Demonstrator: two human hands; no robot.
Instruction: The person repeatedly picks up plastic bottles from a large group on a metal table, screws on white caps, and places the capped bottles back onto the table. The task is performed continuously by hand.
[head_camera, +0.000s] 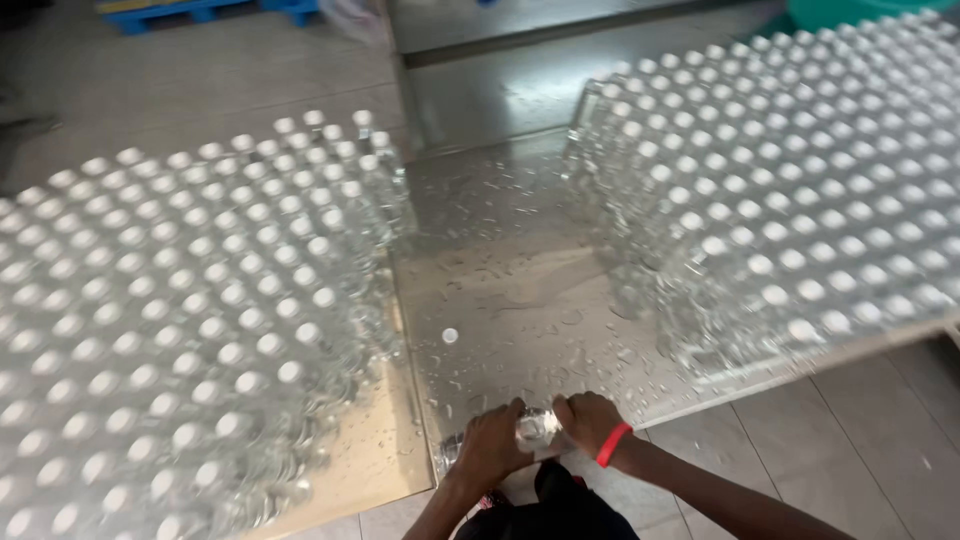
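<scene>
Near edge of wet steel table (500, 250): left hand (490, 445) and right hand (590, 420) both wrapped tight around one clear bottle (530, 428) lying sideways. Looks like cap-twisting or checking; next likely needs a firm counter-turn. Lone white cap (450, 336) sits mid-table. Massed white-capped clear bottles stand left (180, 320) and far right (800, 180). No labels visible. Red wristband (613, 444) on right wrist.

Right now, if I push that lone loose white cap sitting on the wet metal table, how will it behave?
The cap looks small and thin, so probably very light. The table is beaded with water, so it would likely skid easily. Lying flat, it seems unlikely to roll or tip.
</scene>
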